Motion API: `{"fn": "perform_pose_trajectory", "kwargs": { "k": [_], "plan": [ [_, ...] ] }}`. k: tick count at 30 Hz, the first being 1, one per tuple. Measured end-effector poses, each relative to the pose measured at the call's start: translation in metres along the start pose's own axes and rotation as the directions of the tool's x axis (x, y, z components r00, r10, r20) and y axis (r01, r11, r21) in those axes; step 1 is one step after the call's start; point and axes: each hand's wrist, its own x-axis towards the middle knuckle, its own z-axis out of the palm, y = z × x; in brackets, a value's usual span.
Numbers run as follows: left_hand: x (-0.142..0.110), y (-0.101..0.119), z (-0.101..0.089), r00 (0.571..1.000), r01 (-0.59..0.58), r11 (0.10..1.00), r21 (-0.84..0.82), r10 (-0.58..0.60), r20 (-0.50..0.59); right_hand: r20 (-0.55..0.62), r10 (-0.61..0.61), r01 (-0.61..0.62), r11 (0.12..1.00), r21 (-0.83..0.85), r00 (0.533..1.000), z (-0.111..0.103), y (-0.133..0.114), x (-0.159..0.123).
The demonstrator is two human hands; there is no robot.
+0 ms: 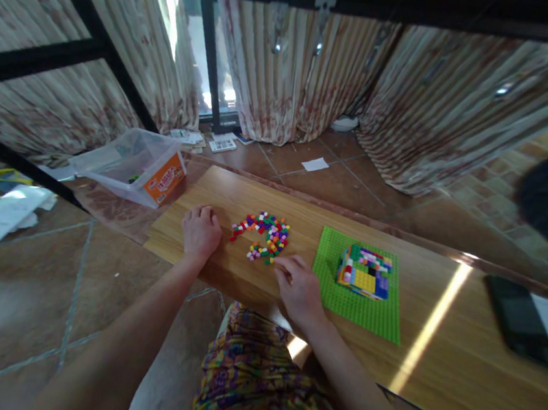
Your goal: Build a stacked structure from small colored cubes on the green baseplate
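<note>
Wooden bench (464, 394) beneath both hands. Right hand (290, 278), fingertips drawn together, cannot tell if pinching anything, nearer pile's thick side; left hand (201, 231) palm-down, loosely spread. Loose bricks (277, 238) curve between, gap facing left. Farther right: brick build (364, 281) on green baseplate (374, 323).

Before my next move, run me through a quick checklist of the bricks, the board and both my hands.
1. Loose bricks lying between the hands: ok.
2. Loose bricks sorted by colour: not ok, colours are mixed.
3. Left grip resting on the wooden table: ok.
4. Right grip holding a brick: cannot tell, fingertips unclear.
5. Brick build standing on the green baseplate: ok.
</note>
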Motion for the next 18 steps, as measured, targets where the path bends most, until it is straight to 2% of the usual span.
{"fn": "perform_pose_trajectory", "kwargs": {
  "k": [6,12,15,18],
  "plan": [
    [-0.001,-0.001,0.001,1.000,0.010,1.000,-0.019,-0.010,-0.001,0.113,-0.075,0.096,0.977,-0.188,0.991,0.011,0.007,0.017],
    [-0.001,0.000,0.000,1.000,0.013,1.000,-0.014,-0.013,0.000,0.176,-0.117,0.166,0.939,-0.300,0.977,0.012,0.012,0.019],
    [0.000,0.000,-0.001,1.000,0.008,1.000,-0.015,-0.008,-0.004,0.137,-0.091,0.128,0.949,-0.289,0.986,0.011,0.011,0.015],
    [0.001,-0.002,-0.001,1.000,-0.001,1.000,-0.005,0.001,-0.007,0.010,-0.058,0.059,0.985,-0.163,0.998,-0.001,0.006,0.005]
  ]
}}
